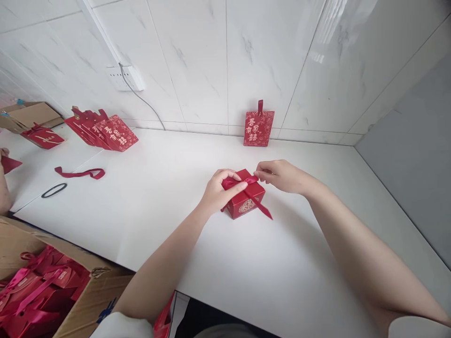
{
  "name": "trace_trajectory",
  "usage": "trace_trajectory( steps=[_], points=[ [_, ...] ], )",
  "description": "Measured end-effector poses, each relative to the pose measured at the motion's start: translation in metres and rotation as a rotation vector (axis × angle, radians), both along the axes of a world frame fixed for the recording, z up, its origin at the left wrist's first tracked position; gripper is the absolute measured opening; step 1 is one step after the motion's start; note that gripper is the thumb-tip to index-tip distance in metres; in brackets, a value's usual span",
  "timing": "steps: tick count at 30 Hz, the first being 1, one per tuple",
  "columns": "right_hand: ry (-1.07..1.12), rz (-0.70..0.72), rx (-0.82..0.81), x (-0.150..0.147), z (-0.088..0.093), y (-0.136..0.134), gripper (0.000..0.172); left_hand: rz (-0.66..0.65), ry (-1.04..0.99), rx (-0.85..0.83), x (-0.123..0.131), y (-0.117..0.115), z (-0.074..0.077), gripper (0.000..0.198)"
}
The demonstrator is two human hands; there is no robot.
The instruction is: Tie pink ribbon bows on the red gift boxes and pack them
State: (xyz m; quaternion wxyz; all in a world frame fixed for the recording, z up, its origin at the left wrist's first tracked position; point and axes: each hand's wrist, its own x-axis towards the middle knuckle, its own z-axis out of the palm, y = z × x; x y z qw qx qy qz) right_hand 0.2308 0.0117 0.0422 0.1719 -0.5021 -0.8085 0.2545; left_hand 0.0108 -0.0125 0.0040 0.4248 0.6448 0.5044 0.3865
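A small red gift box (pixel 251 196) with a gold round emblem on its side stands on the white table. Across its top runs a red ribbon (pixel 265 209) tied in a bow, one tail hanging over the front. My left hand (pixel 222 188) is closed on the bow's left side, thumb pressed on the ribbon at the top. My right hand (pixel 273 173) pinches the bow's right loop between thumb and fingertips at the box's right corner. The knot is partly covered by my left thumb.
A red card bag (pixel 259 128) leans against the tiled wall; several more (pixel 116 134) stand at left. A loose ribbon (pixel 80 173) and a black band (pixel 54 190) lie nearby. A cardboard carton (pixel 84 293) of red boxes sits lower left. Another person's hand (pixel 4 152) shows at far left.
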Motion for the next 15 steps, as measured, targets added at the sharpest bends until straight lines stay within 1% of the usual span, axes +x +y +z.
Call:
trace_trajectory(
  steps=[2,3,4,6,7,9,10,11,13,15],
  points=[
    [0.006,-0.042,0.132,-0.002,0.003,-0.004,0.024,0.029,-0.065,-0.026,-0.010,0.004,0.003,0.031],
    [0.026,-0.027,0.205,-0.005,0.006,-0.009,0.021,0.057,-0.076,-0.017,-0.016,0.006,0.005,0.031],
    [0.052,0.016,0.270,-0.009,0.009,-0.014,0.018,0.081,-0.062,0.003,-0.022,0.009,0.007,0.031],
    [0.066,0.174,0.359,-0.021,0.016,-0.029,0.015,0.093,0.016,0.026,-0.034,0.013,0.010,0.031],
    [0.032,0.268,0.397,-0.029,0.017,-0.037,0.015,0.083,0.059,0.030,-0.039,0.014,0.011,0.031],
    [-0.100,0.459,0.495,-0.046,0.016,-0.053,0.014,0.048,0.127,0.045,-0.044,0.014,0.014,0.030],
    [-0.164,0.503,0.565,-0.055,0.012,-0.060,0.016,0.029,0.151,0.059,-0.045,0.013,0.015,0.029],
    [-0.227,0.501,0.629,-0.063,0.006,-0.066,0.020,0.008,0.166,0.074,-0.046,0.012,0.016,0.027],
    [-0.339,0.429,0.736,-0.077,-0.007,-0.076,0.024,-0.030,0.174,0.090,-0.045,0.011,0.017,0.023],
    [-0.397,0.378,0.779,-0.084,-0.019,-0.080,0.033,-0.054,0.160,0.089,-0.044,0.010,0.017,0.018]
  ],
)
